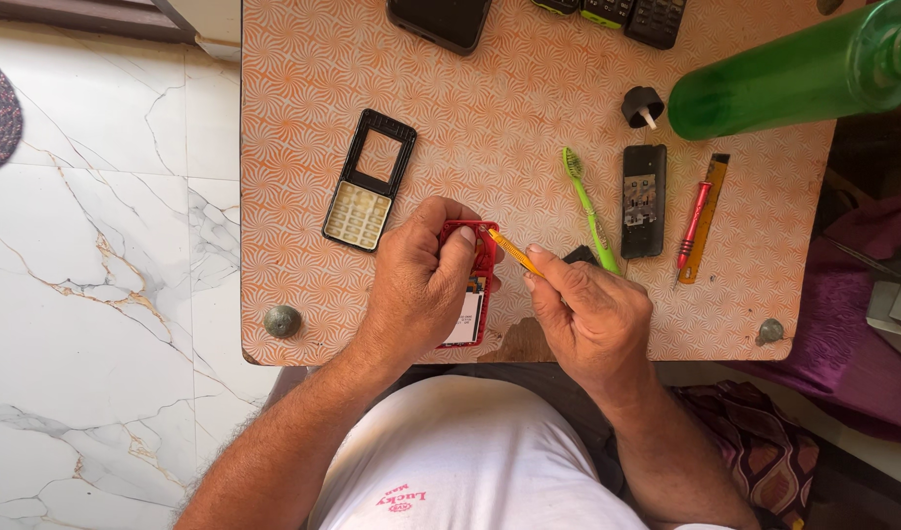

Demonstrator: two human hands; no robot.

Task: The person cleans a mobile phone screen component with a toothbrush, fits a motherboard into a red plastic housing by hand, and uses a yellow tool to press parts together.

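Observation:
My left hand (419, 285) grips a red phone body (476, 285) with its back open, held just above the near edge of the orange patterned table (529, 98). My right hand (590, 316) pinches a small yellow screwdriver (514, 252), whose tip touches the top of the red phone body. A black phone front frame with a pale keypad (369, 181) lies on the table to the left of my hands.
A green toothbrush (588, 208), a black phone part (644, 200), a red screwdriver (693, 226) and a yellow tool (708, 211) lie to the right. A green bottle (794, 74) and black cap (643, 106) sit behind. More phones (441, 20) line the far edge. Marble floor (97, 245) is left.

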